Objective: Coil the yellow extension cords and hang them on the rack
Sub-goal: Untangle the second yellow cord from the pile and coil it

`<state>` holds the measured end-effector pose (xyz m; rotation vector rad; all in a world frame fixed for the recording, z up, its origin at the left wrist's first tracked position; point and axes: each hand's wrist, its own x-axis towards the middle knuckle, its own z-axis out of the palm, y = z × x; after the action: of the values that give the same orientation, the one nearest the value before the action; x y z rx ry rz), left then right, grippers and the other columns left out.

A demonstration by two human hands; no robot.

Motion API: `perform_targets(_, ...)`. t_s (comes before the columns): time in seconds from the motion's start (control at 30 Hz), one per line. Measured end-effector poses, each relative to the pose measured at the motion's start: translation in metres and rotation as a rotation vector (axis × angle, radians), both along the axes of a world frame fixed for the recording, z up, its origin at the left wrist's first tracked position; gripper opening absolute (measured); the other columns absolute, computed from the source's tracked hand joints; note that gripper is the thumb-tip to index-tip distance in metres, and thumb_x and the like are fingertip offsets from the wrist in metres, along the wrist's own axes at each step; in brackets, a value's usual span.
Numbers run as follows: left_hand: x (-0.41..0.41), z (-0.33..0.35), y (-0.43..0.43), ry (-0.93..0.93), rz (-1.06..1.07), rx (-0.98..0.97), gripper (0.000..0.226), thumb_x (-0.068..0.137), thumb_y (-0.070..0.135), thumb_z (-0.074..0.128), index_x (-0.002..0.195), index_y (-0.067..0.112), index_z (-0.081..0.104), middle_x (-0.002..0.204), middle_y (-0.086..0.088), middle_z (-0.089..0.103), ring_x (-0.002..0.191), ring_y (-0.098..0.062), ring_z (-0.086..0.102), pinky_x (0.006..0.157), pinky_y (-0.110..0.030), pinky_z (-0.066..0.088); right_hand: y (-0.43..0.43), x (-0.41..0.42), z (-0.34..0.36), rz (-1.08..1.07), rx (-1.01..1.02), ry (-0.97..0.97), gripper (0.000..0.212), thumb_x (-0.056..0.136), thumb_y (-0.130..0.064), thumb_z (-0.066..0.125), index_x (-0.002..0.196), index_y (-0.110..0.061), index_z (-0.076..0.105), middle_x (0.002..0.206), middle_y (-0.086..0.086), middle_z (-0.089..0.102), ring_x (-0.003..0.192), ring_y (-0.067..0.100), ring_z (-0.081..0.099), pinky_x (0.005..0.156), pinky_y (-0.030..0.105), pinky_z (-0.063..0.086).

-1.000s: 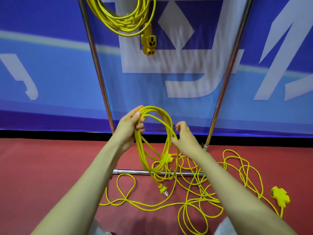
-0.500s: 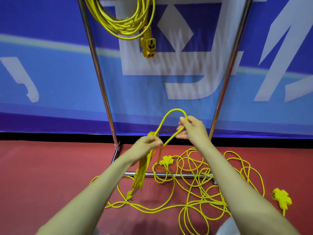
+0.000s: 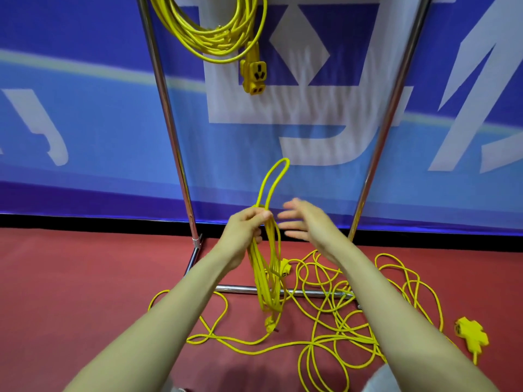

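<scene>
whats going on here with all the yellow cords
A person is coiling yellow extension cords. Their left hand grips a coiled bundle with one loop sticking up above the fist. The right hand is open just beside it, not touching. One finished coil hangs on the rack, and loose cord lies tangled on the red floor, a socket block at the right.

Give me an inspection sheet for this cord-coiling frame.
Surface: red floor, loose cord spread over it.
Job's things: coiled cord in the left hand, one loop sticking up; hung coil and its socket block on the rack; second socket block on the floor, right.
Clutter: nothing seen.
Grippers: left hand grips the coiled cord; right hand open, apart from it, blurred.
Cables: loose cord tangled, crossing the rack's base bar.
Surroundings: blue banner behind the rack.
</scene>
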<state>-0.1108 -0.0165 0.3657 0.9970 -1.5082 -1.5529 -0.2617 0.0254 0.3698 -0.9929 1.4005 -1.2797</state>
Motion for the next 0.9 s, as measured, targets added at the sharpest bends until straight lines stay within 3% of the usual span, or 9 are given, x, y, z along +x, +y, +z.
perform_targets(0.1,0.006,0.013,0.000,0.102,0.007,0.053,0.011,0.097,0.013,0.052,0.089,0.011,0.059,0.047,0.013,0.052,0.038,0.001,0.039,0.046,-0.015,0.034,0.000,0.010,-0.023,0.336,0.013,0.568,0.021,0.091,-0.014,0.060,0.111,-0.010,0.062,0.096,-0.004,0.063,0.087,0.005,0.057,0.076,0.013,0.044)
perform_targets(0.2,0.011,0.016,-0.006,0.194,0.025,0.097,0.009,0.097,0.012,0.052,0.093,0.008,0.058,0.047,0.013,0.052,0.038,0.000,0.039,0.044,-0.014,0.035,-0.001,0.016,-0.042,0.453,0.048,0.820,0.010,0.091,-0.020,0.059,0.097,-0.011,0.059,0.083,-0.003,0.057,0.074,0.010,0.050,0.070,0.026,0.041)
perform_targets(0.33,0.017,0.013,-0.014,0.198,0.032,0.099,0.012,0.097,0.017,0.052,0.094,0.010,0.062,0.051,0.014,0.052,0.046,-0.004,0.031,0.046,-0.016,0.033,0.001,0.015,-0.045,0.359,0.071,0.723,0.015,0.097,-0.020,0.047,0.083,-0.021,0.045,0.077,-0.005,0.061,0.065,0.023,0.050,0.062,0.035,0.042)
perform_targets(0.43,0.024,0.015,-0.020,0.101,-0.007,0.022,0.016,0.099,0.026,0.050,0.105,0.018,0.062,0.063,0.012,0.048,0.049,-0.007,0.031,0.051,-0.020,0.032,0.004,0.006,-0.033,0.140,-0.057,0.800,0.010,0.100,-0.019,0.039,0.097,-0.019,0.048,0.078,0.000,0.062,0.069,0.024,0.054,0.065,0.039,0.045)
perform_targets(0.53,0.028,0.013,-0.021,-0.060,-0.142,-0.079,0.029,0.097,0.017,0.055,0.122,0.024,0.043,0.058,0.013,0.043,0.050,-0.008,0.031,0.052,-0.021,0.034,0.005,-0.005,-0.021,-0.053,-0.163,0.863,0.017,0.101,-0.023,0.037,0.111,-0.015,0.048,0.078,0.003,0.054,0.072,0.024,0.050,0.068,0.037,0.041)
perform_targets(0.63,0.024,0.007,-0.016,-0.259,-0.171,-0.114,0.050,0.090,0.004,0.063,0.116,0.016,0.023,0.064,0.004,0.041,0.052,-0.009,0.036,0.051,-0.020,0.036,0.005,-0.004,-0.016,-0.046,-0.190,0.859,0.013,0.101,-0.027,0.039,0.104,-0.015,0.044,0.078,0.001,0.054,0.074,0.026,0.050,0.068,0.037,0.039)
perform_targets(0.77,0.019,-0.002,-0.013,-0.563,-0.202,-0.306,0.037,0.084,0.005,0.067,0.104,0.014,0.038,0.068,0.004,0.049,0.058,-0.012,0.045,0.054,-0.019,0.037,0.005,0.005,-0.014,-0.031,-0.336,0.870,0.017,0.097,-0.012,0.045,0.111,-0.012,0.056,0.097,0.001,0.048,0.080,0.015,0.048,0.074,0.028,0.037)
perform_targets(0.9,0.019,-0.005,-0.008,-0.658,-0.181,-0.485,0.031,0.075,0.007,0.067,0.097,0.016,0.047,0.065,0.004,0.053,0.054,-0.012,0.046,0.058,-0.027,0.040,0.004,-0.001,-0.010,-0.014,-0.329,0.920,0.031,0.099,-0.010,0.042,0.125,-0.017,0.058,0.101,0.005,0.045,0.087,0.019,0.051,0.081,0.030,0.042)
